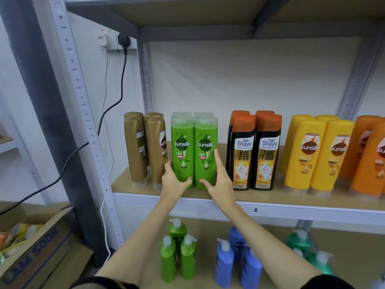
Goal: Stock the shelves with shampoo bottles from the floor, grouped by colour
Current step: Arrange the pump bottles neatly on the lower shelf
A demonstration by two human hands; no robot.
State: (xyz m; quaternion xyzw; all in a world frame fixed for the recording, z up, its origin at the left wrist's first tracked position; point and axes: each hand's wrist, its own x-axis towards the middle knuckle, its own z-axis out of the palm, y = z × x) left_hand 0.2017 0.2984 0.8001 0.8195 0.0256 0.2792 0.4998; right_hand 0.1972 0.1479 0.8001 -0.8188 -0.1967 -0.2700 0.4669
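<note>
1. Your left hand point(174, 181) curls round the left green bottle point(182, 152); your right hand point(218, 178), fingers straight, presses the right green bottle point(205, 152).
2. Both stand upright on the shelf point(208, 202), between brown bottles point(145, 147) and black bottles point(253, 153).

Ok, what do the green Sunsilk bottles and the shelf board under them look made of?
Green Sunsilk bottles: apparently glossy plastic, with soft highlights along the bodies and frosted, see-through caps on top. Shelf board: looks like matt brown fibreboard or chipboard, flat and without shine; I cannot tell which. Its front edge is a pale painted metal rail, as it seems. Both hands, left and right, touch the bottles.
</note>
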